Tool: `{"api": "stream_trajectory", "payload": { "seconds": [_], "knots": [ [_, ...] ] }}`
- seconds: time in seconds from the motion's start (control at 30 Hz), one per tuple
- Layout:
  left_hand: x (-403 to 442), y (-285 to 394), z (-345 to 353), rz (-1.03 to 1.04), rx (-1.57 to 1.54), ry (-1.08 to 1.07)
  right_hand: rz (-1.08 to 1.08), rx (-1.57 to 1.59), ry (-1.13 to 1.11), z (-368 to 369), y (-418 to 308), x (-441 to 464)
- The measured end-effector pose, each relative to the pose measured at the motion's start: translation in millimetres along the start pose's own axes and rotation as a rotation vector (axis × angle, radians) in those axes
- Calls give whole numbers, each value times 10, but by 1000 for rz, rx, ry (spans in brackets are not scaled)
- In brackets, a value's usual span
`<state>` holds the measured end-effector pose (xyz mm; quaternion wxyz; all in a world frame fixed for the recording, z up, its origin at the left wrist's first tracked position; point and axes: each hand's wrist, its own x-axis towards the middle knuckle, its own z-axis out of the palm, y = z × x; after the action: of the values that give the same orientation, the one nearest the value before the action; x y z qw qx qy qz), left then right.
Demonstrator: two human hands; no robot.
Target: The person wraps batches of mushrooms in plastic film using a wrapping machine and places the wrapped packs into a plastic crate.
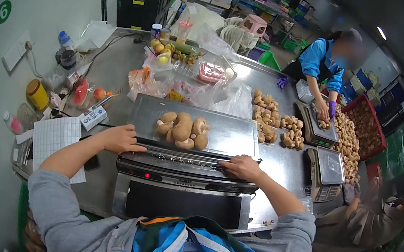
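Observation:
A film wrapping machine (187,181) with a small red light stands in front of me. A strip of clear plastic film (180,160) runs along its roller slot. At the left end of the strip, my left hand (122,139) is closed, fingers pinching the film edge. My right hand (242,167) pinches the other end the same way. Just beyond the hands, a pile of brown mushrooms (181,129) rests on the machine's metal plate (232,136). The dark pad (183,204) lies on the near side, close to my body.
Small mushroom piles (266,116) sit right of the plate. A scale (326,173) stands nearer on the right. Beyond it, a co-worker (322,61) handles mushrooms at another scale (317,125). Gridded paper (62,140), a small box (93,117) and a yellow jar (37,93) are at left.

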<state>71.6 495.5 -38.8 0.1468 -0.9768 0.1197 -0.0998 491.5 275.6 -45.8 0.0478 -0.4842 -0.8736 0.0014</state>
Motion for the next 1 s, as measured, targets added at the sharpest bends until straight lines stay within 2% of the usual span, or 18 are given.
{"api": "stream_trajectory", "payload": {
  "seconds": [0.07, 0.1, 0.17, 0.2, 0.33, 0.4, 0.53, 0.63, 0.8, 1.0],
  "knots": [
    [-109, 64, 34, -108, -2, -41, -14, 34, 177, 152, -57, 111],
    [-118, 85, 57, -118, 19, -40, -11, 37, 184, 193, -50, 136],
    [-95, 58, 61, -135, -15, -49, 57, 141, 359, 308, -112, 187],
    [-73, 60, 52, -161, -52, -44, 102, 161, 364, 314, -112, 197],
    [-1, -11, 49, -102, -85, -148, 197, 285, 230, 298, -72, 229],
    [90, -32, 74, -70, -127, -117, 233, 297, 186, 246, -96, 239],
    [208, 60, 198, 15, -5, -43, 185, 302, 199, 255, -82, 198],
    [207, 109, 212, -80, -38, 29, 178, 286, 255, 288, -93, 168],
    [217, 162, 210, -153, -113, 63, 331, 249, 159, 309, -140, 232],
    [223, 157, 225, -169, -79, 70, 390, 260, 50, 217, -173, 232]
  ]
}}
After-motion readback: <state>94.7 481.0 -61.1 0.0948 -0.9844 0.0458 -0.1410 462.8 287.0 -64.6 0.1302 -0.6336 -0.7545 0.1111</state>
